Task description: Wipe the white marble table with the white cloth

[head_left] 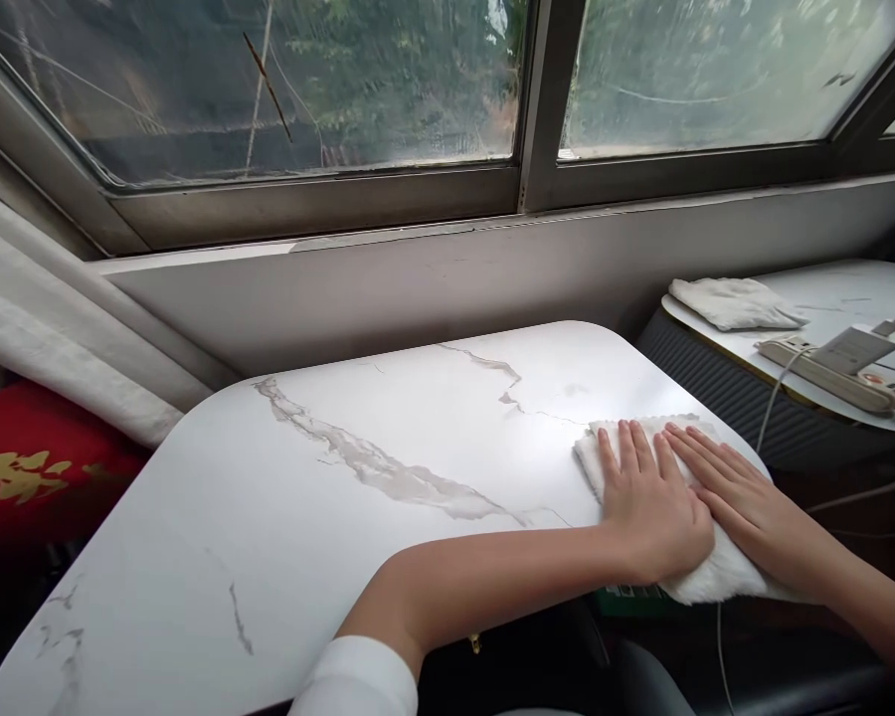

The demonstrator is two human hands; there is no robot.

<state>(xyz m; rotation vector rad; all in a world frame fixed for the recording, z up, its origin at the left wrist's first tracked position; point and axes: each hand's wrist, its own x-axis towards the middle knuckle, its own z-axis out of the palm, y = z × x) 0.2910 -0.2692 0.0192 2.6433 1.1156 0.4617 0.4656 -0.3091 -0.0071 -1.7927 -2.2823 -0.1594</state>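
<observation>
The marble-patterned desk is set beneath the window, and its surface appears to be being wiped. A white cloth is spread over the right end, with its near part extended past the edge. It is pressed down by the left hand and the right hand, laid side by side and slightly overlapped. The fingers of both are held straight and open, with nothing gripped; the cloth is only pinned beneath them. For a good wipe, pressure is best spread evenly through both palms, the cloth kept flat, and overlapping strokes carried to the rounded rim. At the edge, pressure should be eased so that the cloth is not bunched or dragged off.
</observation>
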